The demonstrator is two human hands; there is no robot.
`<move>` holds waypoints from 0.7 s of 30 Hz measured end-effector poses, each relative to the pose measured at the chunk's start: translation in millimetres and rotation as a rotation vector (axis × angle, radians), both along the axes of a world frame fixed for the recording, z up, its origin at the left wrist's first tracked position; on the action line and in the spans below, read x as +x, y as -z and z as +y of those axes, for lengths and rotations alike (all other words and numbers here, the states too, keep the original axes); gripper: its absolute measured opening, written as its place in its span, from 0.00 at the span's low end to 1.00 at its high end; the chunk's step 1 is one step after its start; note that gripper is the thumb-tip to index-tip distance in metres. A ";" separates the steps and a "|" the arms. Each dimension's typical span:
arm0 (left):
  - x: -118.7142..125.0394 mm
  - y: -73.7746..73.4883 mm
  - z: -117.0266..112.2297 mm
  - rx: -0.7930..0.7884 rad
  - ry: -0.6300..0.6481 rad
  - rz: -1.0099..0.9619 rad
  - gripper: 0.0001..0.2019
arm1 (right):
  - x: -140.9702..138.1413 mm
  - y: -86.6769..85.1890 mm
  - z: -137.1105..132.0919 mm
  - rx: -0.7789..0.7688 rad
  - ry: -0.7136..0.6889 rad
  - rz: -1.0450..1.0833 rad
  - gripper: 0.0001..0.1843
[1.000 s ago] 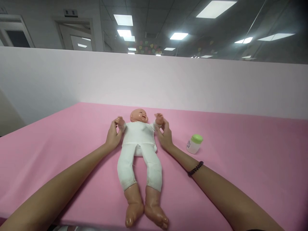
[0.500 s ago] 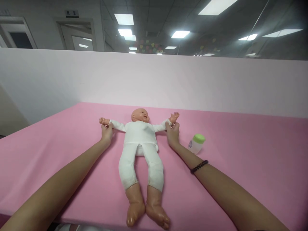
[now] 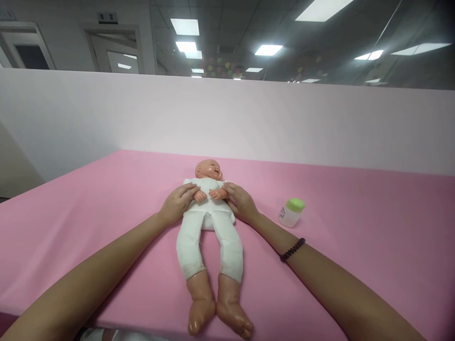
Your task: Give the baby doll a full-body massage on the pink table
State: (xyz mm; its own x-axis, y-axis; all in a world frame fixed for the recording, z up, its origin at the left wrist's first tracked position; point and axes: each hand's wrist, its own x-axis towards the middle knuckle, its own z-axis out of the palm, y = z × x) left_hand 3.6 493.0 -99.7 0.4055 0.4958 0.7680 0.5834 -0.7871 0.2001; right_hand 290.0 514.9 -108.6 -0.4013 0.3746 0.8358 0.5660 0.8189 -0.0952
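Note:
A baby doll (image 3: pixel 212 204) in a white cloth suit lies on its back, feet toward me, head turned to the right. Its two arms are bent in, and the small plastic hands meet over the chest. My left hand (image 3: pixel 178 203) is closed round the doll's arm on the left, fingers laid over the forearm near the wrist. On the other side my right hand (image 3: pixel 243 203) holds the opposite arm in the same way. My thumbs are mostly hidden.
A pink-covered table (image 3: pixel 341 265) bears the doll. Right of my right forearm stands a small clear bottle (image 3: pixel 290 218) with a green cap, slightly tilted in view. Behind the table rises a white partition (image 3: pixel 249 121), with glass above it.
Both my hands have moved inward, bringing the doll's arms from stretched out sideways to folded over its chest. The bottle and the doll's legs stay in place.

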 end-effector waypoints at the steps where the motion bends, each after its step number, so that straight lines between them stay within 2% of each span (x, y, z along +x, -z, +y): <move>1: 1.6 1.1 0.3 -0.073 -0.013 -0.082 0.16 | -1.4 -1.2 -1.0 -0.087 0.018 0.091 0.20; 4: 4.5 6.6 8.8 -0.280 -0.039 -0.460 0.20 | -1.4 -3.7 2.5 -0.346 0.094 0.484 0.24; 7: -1.5 11.0 26.4 -0.524 -0.140 -0.944 0.19 | 9.6 -0.9 17.2 -0.557 0.237 0.914 0.30; 9: -10.2 11.5 37.2 -0.714 -0.199 -1.234 0.13 | 20.8 3.8 28.9 -0.678 0.346 1.080 0.27; 11: -19.3 10.8 43.9 -0.827 -0.200 -1.404 0.08 | 30.3 8.7 37.7 -0.738 0.389 1.126 0.22; 14: -26.7 10.4 47.1 -0.843 -0.171 -1.437 0.07 | 34.3 11.8 41.6 -0.737 0.362 1.112 0.19; 17: -24.3 11.4 45.7 -0.823 -0.163 -1.424 0.09 | 27.2 8.3 35.0 -0.705 0.390 1.067 0.22; 19: -18.7 11.4 41.6 -0.752 -0.165 -1.328 0.14 | 20.7 4.3 26.7 -0.633 0.420 0.974 0.25; 21: -11.5 10.0 33.7 -0.620 -0.120 -1.109 0.18 | 15.5 1.5 17.4 -0.517 0.398 0.825 0.28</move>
